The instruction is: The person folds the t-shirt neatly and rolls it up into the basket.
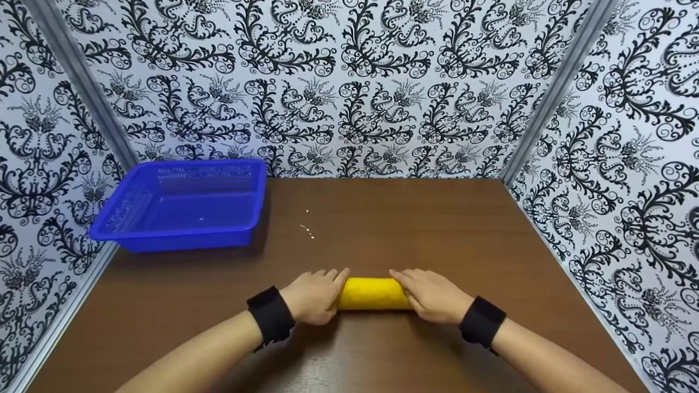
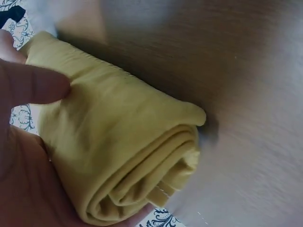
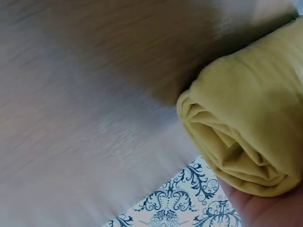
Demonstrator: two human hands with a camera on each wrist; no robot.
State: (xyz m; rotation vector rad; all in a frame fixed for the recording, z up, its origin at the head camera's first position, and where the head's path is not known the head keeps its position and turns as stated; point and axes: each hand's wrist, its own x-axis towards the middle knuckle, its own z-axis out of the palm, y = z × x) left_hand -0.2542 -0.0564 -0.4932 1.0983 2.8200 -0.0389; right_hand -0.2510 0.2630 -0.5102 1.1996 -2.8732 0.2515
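A yellow cloth [image 1: 374, 293], rolled into a thick cylinder, lies crosswise on the brown table near its front. My left hand [image 1: 315, 296] grips the roll's left end, fingers over the far side. In the left wrist view the thumb [image 2: 38, 85] presses on the cloth, and the spiral layers and a stitched edge show at that end. The right end is held by my right hand [image 1: 434, 296], its fingers laid over the top. Folded layers of the cloth [image 3: 232, 146] show in the right wrist view, with part of the palm beneath; the right fingertips are hidden there.
At the back left stands a blue plastic basket [image 1: 185, 240] with perforated walls. Several small white specks [image 1: 308, 232] lie on the wooden table [image 1: 415, 229], right of the basket. Patterned panels [image 1: 382, 98] enclose the table at the back and both sides. Black bands wrap both wrists.
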